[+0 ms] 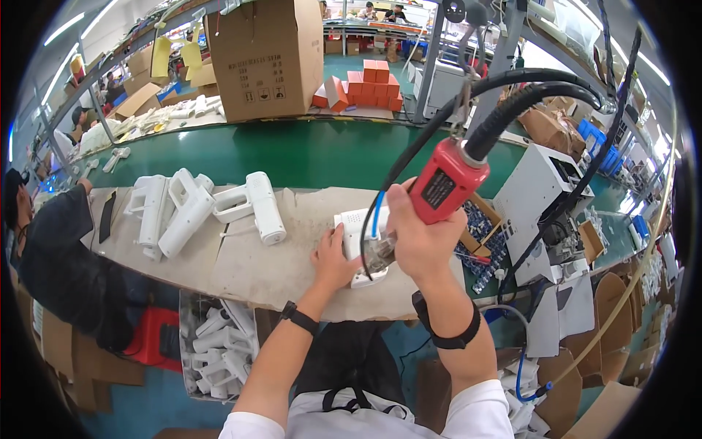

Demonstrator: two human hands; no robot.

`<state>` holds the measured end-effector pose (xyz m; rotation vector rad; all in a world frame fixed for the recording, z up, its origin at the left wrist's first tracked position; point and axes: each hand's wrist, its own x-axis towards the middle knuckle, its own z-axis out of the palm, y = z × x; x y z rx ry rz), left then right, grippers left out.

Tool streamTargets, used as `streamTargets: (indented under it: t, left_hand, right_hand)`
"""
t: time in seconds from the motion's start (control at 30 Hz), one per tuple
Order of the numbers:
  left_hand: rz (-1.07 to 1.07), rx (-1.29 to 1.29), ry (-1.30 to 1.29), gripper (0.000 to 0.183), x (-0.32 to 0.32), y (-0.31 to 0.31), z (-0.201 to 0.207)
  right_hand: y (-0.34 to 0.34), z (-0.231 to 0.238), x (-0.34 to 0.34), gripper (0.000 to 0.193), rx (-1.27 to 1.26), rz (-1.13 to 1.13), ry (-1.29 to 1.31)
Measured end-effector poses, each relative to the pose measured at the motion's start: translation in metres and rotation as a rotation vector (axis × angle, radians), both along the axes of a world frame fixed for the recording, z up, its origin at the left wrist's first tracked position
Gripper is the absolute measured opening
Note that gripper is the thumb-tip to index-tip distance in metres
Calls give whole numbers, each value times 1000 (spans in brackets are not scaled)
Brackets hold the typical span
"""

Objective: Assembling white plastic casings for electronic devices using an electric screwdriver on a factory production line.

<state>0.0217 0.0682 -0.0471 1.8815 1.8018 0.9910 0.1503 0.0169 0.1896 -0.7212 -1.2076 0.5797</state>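
Observation:
My right hand [426, 238] is wrapped round a red power screwdriver [448, 175], which hangs from a chain and has thick black hoses at its upper end. Its lower end, partly hidden by my hand, points down at a white plastic housing [352, 222] on the cardboard-covered bench [307, 285]. With fingers bent over its near left side, my left hand [335, 257] grips this housing. Further left lie several white gun-shaped housings, among them one with a loop handle [265, 208] and another beside it [186, 212].
A tray of small screws [482, 252] and a white machine [537, 194] stand at right. Beyond the bench runs a green belt [314, 154], with a tall carton [267, 66] and orange boxes [369, 88] behind. A crate of white parts [219, 344] sits below; another person [69, 241] is at left.

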Motion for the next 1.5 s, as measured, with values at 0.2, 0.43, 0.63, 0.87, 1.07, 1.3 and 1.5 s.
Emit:
streamTargets:
  t: [0.2, 0.43, 0.63, 0.87, 1.07, 1.3, 1.5]
  left_hand:
    - [-114, 76, 18, 92, -5, 25, -48]
    - [-118, 126, 0, 82, -12, 19, -57]
    - [-210, 240, 21, 67, -21, 28, -64]
    - [-100, -71, -464, 83, -92, -48, 27]
    - [-597, -390, -582, 87, -117, -165, 78]
    - [-1422, -833, -543, 82, 85, -199, 42]
    - [-1288, -966, -795, 74, 202, -237, 3]
  right_hand:
    - [-5, -7, -23, 10, -53, 84, -20]
    - [10, -48, -45, 10, -188, 89, 14]
    - [20, -61, -36, 28, -233, 107, -171]
    - [30, 32, 18, 26, 180, -45, 136]
    - [30, 19, 39, 20, 45, -225, -149]
    - [15, 26, 10, 23, -32, -50, -69]
    - [-4, 12, 15, 22, -61, -150, -173]
